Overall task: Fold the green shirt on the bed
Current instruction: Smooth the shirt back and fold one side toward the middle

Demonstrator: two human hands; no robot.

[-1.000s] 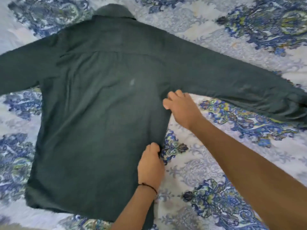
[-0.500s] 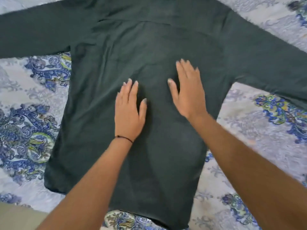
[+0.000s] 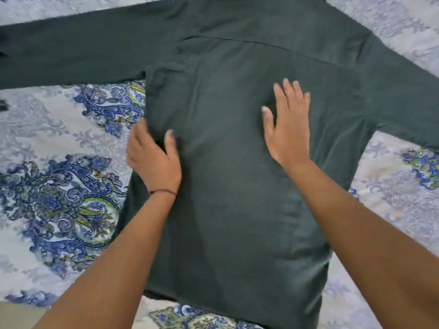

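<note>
Green shirt (image 3: 225, 174) flat on paisley bedspread (image 3: 47, 138), left hand (image 3: 154, 162) and right hand (image 3: 288, 129) atop it, fingers (image 3: 288, 91) straight (left ones blurry).

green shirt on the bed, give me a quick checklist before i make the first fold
1. Green shirt lies back up on the bedspread: ok.
2. Sleeves spread out to both sides: ok, though the cuffs are out of view.
3. Back panel smooth: not ok, creases run beside the right forearm.
4. Right hand flat on the back, fingers spread: ok.
5. Left hand at the shirt's side edge: ok, though blurred.
6. Collar flat: cannot tell, it is past the top edge.
</note>
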